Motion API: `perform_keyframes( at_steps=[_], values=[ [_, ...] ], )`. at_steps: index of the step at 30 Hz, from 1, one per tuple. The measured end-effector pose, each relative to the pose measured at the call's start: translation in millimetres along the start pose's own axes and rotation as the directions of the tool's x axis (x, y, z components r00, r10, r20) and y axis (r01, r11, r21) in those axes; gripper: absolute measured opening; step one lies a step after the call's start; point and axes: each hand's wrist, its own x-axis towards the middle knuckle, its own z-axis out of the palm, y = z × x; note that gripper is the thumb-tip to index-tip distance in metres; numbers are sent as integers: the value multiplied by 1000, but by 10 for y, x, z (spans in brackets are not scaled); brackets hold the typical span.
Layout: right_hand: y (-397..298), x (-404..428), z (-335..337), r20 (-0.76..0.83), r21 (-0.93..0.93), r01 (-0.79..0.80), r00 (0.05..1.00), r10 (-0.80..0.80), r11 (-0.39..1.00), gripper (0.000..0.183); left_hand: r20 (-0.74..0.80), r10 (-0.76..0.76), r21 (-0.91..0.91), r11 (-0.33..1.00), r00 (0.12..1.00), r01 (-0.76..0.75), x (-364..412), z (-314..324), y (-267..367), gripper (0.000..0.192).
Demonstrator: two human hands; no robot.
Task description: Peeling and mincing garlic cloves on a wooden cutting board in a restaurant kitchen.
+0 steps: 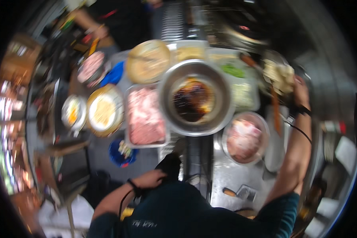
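Observation:
My right hand [301, 89] reaches far to the right and is against a pale, crumpled bundle [276, 73], perhaps cloth. Its fingers are blurred and partly hidden, so the grip is unclear. My left hand [149, 179] is low in front of my body, by dark fabric, with its fingers curled. Before me stands a large steel bowl [166, 107] with dark brown, glossy liquid [192, 101] in its bottom. Left of it is a rectangular tray of pink raw meat [145, 116]. A round tub of raw meat [244, 141] stands to the right.
Tubs with pale contents [148, 61] and chopped greens [232, 70] surround the bowl. A wooden-handled tool [275, 110] lies near my right arm. A scraper-like tool [238, 192] is on the steel counter [223, 175]. A blue bowl [114, 153] sits lower left. Another person's arm [90, 23] shows upper left.

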Motion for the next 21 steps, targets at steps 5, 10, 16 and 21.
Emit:
perform_keyframes(
  at_steps=[5,10,16,21],
  values=[
    [45,158,-176,133,139,5,991,-24,990,58,-22,9,-14,1000,1000,-9,259,-219,-221,44],
    [-78,-610,-353,-44,-72,218,974,-221,973,54,-153,-87,-79,994,984,76,186,-96,-400,47],
    [120,-2345,-630,-258,-22,251,934,-248,968,51,-309,-176,-109,983,934,149,-73,-23,-518,40],
    [-311,-4177,-334,-364,-552,107,861,-355,827,40,-228,-109,46,991,967,123,-172,-163,-405,33]
  ],
)
